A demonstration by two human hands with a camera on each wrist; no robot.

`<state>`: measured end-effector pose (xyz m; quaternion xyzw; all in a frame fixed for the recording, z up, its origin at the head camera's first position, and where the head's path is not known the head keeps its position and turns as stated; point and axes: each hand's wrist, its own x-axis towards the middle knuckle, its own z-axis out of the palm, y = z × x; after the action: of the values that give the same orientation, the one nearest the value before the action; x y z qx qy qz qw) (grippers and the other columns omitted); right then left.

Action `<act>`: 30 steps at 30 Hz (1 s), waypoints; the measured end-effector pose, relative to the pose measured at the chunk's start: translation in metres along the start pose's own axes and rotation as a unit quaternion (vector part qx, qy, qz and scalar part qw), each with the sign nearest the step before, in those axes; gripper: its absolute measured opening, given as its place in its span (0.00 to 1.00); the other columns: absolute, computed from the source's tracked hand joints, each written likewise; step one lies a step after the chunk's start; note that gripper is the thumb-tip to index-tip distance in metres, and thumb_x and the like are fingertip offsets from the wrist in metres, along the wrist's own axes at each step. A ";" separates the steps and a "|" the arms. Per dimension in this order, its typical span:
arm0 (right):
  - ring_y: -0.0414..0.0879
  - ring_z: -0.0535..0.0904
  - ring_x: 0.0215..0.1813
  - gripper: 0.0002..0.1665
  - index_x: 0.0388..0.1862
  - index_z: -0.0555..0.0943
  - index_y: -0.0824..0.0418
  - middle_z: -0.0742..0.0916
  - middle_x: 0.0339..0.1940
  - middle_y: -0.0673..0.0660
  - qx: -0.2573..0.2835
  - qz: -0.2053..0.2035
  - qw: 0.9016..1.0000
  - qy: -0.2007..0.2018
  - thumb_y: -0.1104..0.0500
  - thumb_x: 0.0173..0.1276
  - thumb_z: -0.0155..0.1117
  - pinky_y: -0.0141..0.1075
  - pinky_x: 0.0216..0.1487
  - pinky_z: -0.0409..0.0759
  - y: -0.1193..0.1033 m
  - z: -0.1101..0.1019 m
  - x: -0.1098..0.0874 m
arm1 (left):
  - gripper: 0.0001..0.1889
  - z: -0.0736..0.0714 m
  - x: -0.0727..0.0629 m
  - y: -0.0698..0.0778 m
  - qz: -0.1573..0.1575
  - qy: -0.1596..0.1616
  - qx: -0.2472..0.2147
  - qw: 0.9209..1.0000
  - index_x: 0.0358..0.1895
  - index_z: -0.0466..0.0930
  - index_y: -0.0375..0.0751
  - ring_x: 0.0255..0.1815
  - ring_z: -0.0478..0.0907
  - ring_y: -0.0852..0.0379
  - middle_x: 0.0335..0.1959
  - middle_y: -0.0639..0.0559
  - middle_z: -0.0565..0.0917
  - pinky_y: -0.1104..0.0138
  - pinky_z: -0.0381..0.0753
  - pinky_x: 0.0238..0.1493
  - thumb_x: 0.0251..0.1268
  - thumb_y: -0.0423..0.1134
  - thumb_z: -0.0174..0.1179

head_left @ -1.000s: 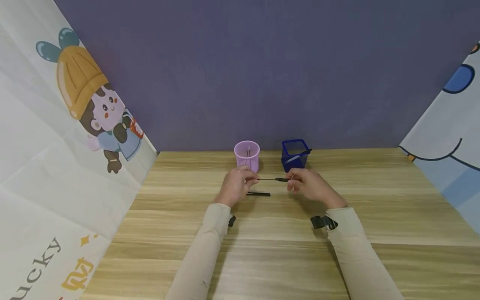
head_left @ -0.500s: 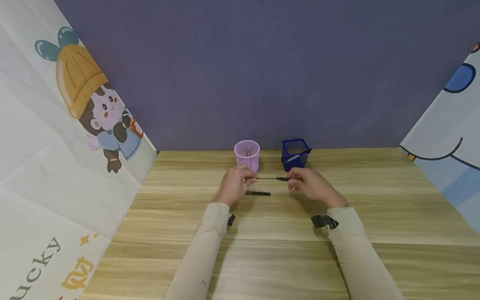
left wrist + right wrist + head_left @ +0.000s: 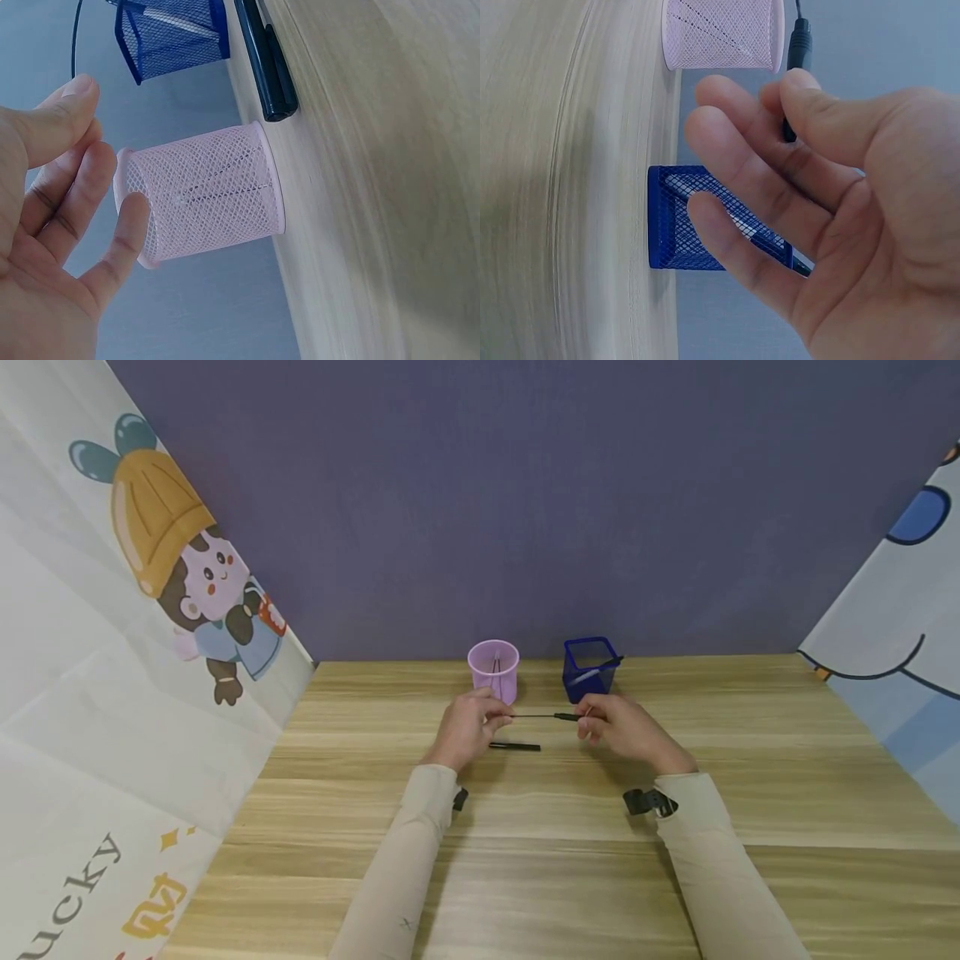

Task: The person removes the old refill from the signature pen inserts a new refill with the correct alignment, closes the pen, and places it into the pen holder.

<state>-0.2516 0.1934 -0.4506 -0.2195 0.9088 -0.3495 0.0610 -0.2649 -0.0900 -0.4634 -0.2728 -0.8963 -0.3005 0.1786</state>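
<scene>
My left hand (image 3: 468,727) pinches a thin dark strand (image 3: 532,716) between thumb and fingertips; in the left wrist view the strand bends slightly above and below the fingers. At its other end is a thicker black ribbed piece (image 3: 800,45), which my right hand (image 3: 618,727) pinches between thumb and index finger. The strand runs nearly level between the two hands, above the table. Just in front of it a black pen with a clip (image 3: 266,67) lies on the wood. The strand's exact kind I cannot tell.
Behind my left hand stands a round pink mesh cup (image 3: 202,195) with thin dark sticks inside. A square blue mesh holder (image 3: 588,689) with pens leaning in it stands behind my right hand. A dark wall panel (image 3: 480,510) rises at the table's (image 3: 540,893) back edge.
Both hands keep their pinch. My left hand has drifted slightly left and the right slightly right, so a bit more of the strand shows between them.
</scene>
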 end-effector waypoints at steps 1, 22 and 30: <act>0.52 0.87 0.37 0.10 0.52 0.80 0.66 0.90 0.37 0.56 0.001 0.001 1.000 0.000 0.64 0.80 0.54 0.43 0.41 0.86 0.000 0.000 0.000 | 0.03 0.000 0.000 0.000 0.000 0.000 0.000 1.000 0.37 0.92 0.45 0.33 0.80 0.60 0.33 0.55 0.86 0.67 0.82 0.38 0.60 0.36 0.73; 0.51 0.87 0.40 0.13 0.57 0.80 0.65 0.90 0.41 0.57 0.004 0.028 1.000 -0.003 0.61 0.81 0.55 0.47 0.48 0.85 0.003 -0.005 -0.004 | 0.03 0.001 -0.001 -0.003 0.001 -0.003 0.011 1.000 0.36 0.92 0.45 0.33 0.81 0.58 0.35 0.54 0.87 0.65 0.83 0.40 0.59 0.34 0.74; 0.51 0.87 0.40 0.12 0.55 0.80 0.66 0.91 0.41 0.58 0.003 0.029 1.000 -0.004 0.64 0.81 0.53 0.47 0.47 0.85 0.004 -0.006 -0.004 | 0.02 0.001 0.000 -0.005 -0.004 -0.007 0.014 1.000 0.35 0.92 0.46 0.33 0.81 0.59 0.33 0.55 0.86 0.65 0.82 0.39 0.60 0.36 0.73</act>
<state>-0.2512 0.2018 -0.4489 -0.1941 0.9135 -0.3495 0.0753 -0.2678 -0.0930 -0.4662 -0.2693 -0.9026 -0.2867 0.1748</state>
